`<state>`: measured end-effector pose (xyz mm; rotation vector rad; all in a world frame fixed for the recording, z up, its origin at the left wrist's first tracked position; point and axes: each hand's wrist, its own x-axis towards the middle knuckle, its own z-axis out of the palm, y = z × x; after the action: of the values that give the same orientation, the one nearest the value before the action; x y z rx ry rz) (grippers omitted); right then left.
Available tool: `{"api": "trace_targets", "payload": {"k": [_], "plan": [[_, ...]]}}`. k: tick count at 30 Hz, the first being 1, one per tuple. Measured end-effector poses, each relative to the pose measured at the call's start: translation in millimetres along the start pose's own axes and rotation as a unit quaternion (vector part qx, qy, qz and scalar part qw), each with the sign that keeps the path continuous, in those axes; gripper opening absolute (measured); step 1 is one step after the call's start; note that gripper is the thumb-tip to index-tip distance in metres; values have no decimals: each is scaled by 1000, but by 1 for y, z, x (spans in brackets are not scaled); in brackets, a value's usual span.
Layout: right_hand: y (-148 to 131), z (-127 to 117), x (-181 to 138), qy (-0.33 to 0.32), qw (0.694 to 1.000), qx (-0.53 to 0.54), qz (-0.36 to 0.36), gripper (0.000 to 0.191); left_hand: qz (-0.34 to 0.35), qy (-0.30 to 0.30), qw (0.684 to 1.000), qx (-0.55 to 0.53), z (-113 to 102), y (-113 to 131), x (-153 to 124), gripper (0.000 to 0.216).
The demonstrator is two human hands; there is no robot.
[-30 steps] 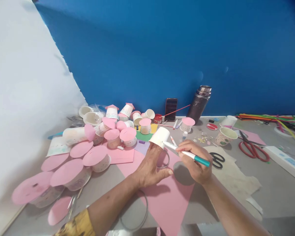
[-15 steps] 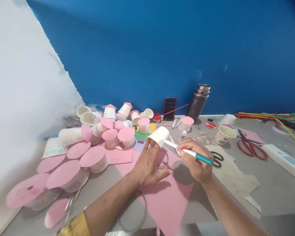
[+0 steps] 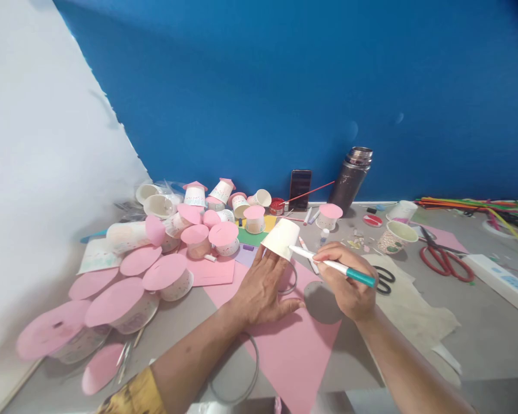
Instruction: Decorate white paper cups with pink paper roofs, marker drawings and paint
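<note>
A plain white paper cup is tilted, its open end toward me, propped on the fingers of my left hand. Those fingertips are hidden inside the cup, while the thumb sticks out to the right. My right hand grips a white marker pen with a teal end. The pen's tip is at the cup's side near the rim; whether it touches, I cannot tell. Pink paper with a round cut-out lies beneath both hands. A grey ring shows beside my left hand.
Several paper cups with pink discs crowd the left side. At the back stand a phone and a dark flask. Red-handled scissors, a patterned cup and a white power strip lie to the right.
The paper cup has tipped a little more upright, and the pen tip has stayed by its rim. Both hands are nearly still; the whole view has shifted slightly.
</note>
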<state>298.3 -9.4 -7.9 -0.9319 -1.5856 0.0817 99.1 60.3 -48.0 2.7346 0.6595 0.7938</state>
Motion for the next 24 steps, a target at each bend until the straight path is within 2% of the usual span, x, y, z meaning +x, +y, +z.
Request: {"api": "trace_targets", "payload": {"k": [3, 7, 9, 11, 13, 16, 20, 24], "plan": [[-2, 1, 2, -37, 999, 7, -16, 14, -1, -7, 1000, 15, 0, 0, 0, 101], [-4, 2, 2, -26, 1000, -5, -14, 14, 12, -4, 1000, 10, 1, 0, 0, 101], [-2, 2, -1, -35, 999, 16, 23, 12, 13, -6, 1000, 8, 3, -1, -1, 105], [3, 2, -2, -1, 992, 64, 109, 9, -1, -6, 1000, 11, 5, -3, -1, 110], [9, 2, -1, 71, 962, 152, 216, 6, -28, -3, 999, 18, 6, -5, -1, 110], [16, 3, 5, 134, 888, 301, 320, 15, -66, -2, 997, 27, 5, -6, -1, 99], [21, 3, 12, 153, 832, 385, 369, 27, -103, 13, 994, 23, 4, -9, -1, 81], [26, 2, 12, 128, 814, 414, 387, 31, -129, 14, 991, 16, 6, -10, 0, 73]]}}
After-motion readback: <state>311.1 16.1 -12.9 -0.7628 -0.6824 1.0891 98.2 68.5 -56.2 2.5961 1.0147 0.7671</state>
